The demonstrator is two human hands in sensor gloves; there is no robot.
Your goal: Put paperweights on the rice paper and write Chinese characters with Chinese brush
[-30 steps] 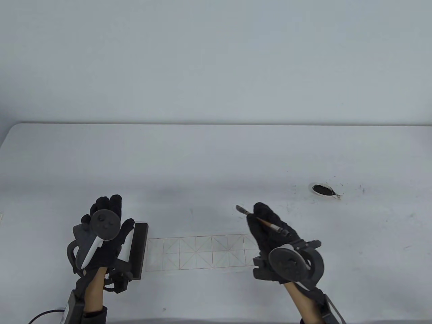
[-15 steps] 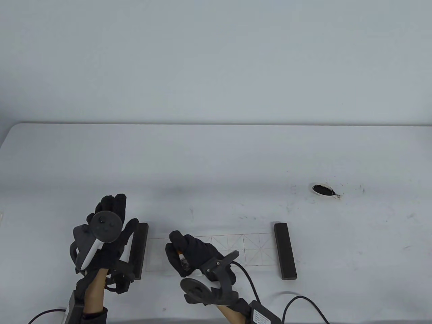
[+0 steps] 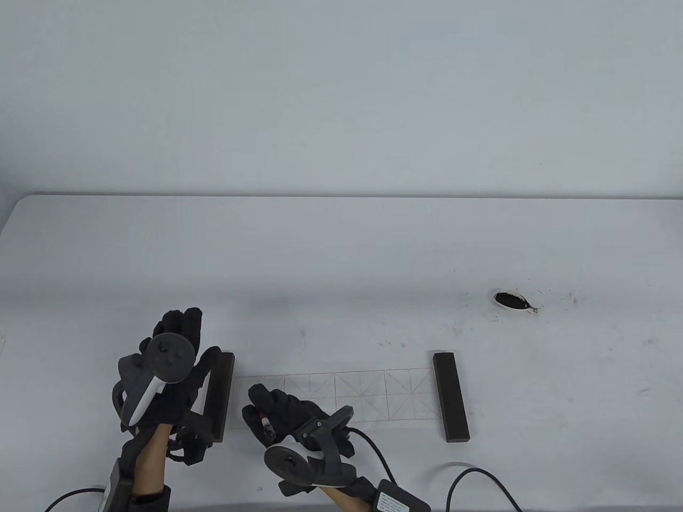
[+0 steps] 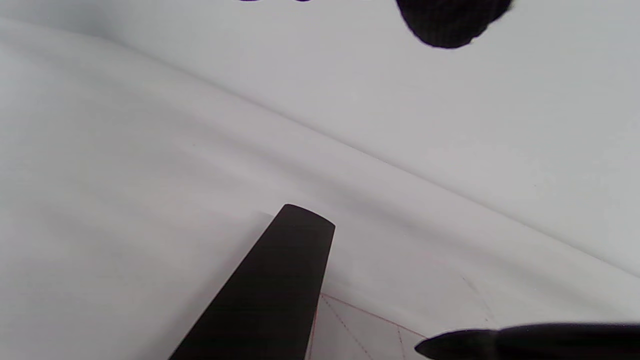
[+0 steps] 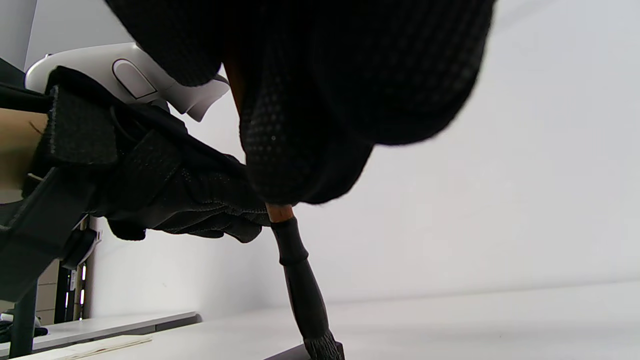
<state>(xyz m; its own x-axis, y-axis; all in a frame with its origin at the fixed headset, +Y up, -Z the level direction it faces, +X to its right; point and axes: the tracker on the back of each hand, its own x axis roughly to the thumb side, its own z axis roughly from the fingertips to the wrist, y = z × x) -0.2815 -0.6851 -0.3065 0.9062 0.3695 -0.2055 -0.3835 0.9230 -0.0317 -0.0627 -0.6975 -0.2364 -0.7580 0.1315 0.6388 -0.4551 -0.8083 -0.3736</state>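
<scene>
The rice paper [image 3: 347, 394] with a red grid lies near the front edge. A dark paperweight [image 3: 221, 394] sits on its left end and another paperweight [image 3: 451, 397] on its right end. My left hand [image 3: 179, 333] lies flat beside the left paperweight, its thumb next to the bar. My right hand [image 3: 267, 405] grips the brush [image 3: 265, 423] over the left end of the paper. In the right wrist view the brush [image 5: 299, 280] stands nearly upright, with its bristles [image 5: 322, 347] down at the surface by the left paperweight [image 5: 295, 356]. The left wrist view shows that paperweight [image 4: 265, 290].
A small white ink dish [image 3: 509, 300] with black ink stands at the right, with ink specks around it. Cables [image 3: 480, 480] trail over the front edge behind my right hand. The table's far edge [image 3: 341, 197] meets a plain wall.
My right hand has carried the brush from the right end of the paper to its left end and turned it upright. The right paperweight is now uncovered. My left hand barely moved.
</scene>
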